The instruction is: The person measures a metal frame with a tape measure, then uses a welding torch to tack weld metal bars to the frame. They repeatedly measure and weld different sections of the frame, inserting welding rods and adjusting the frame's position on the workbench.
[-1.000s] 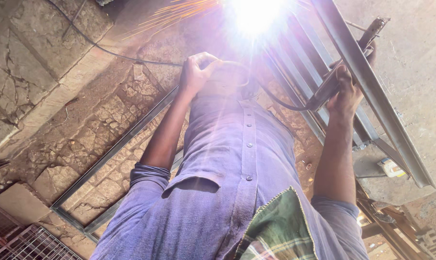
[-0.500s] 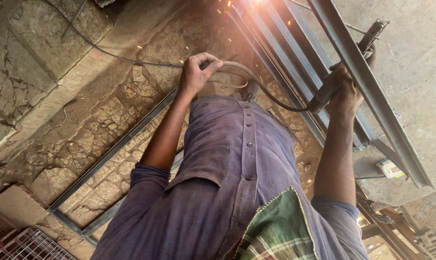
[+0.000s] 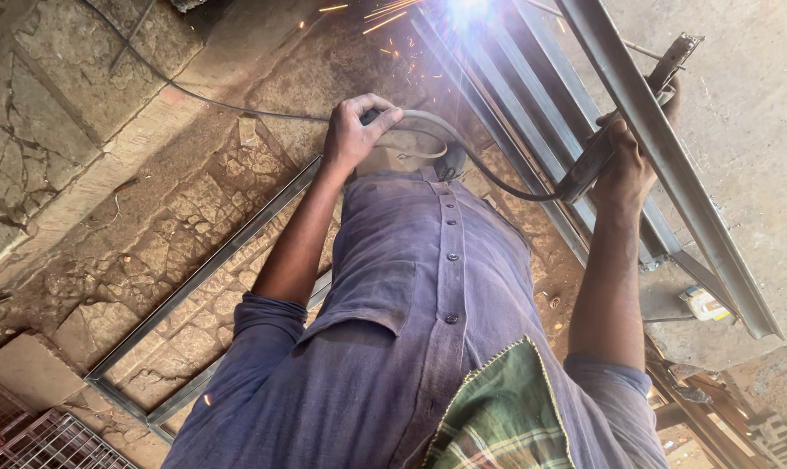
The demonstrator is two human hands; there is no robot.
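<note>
Dull grey metal frame, rough cracked stone floor.

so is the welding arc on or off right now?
On. A bright white arc flares at the metal frame, throwing orange sparks; the right hand holds the electrode holder.

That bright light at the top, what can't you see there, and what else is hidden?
Head view:
- The weld spot: glare whitens it and the top edge cuts it off, so the rod tip is lost.
- The grey cable: its lower part passes behind the blue shirt.
- The metal frame: the shirt covers its far side.
- The small bottle: too small to tell.
</note>
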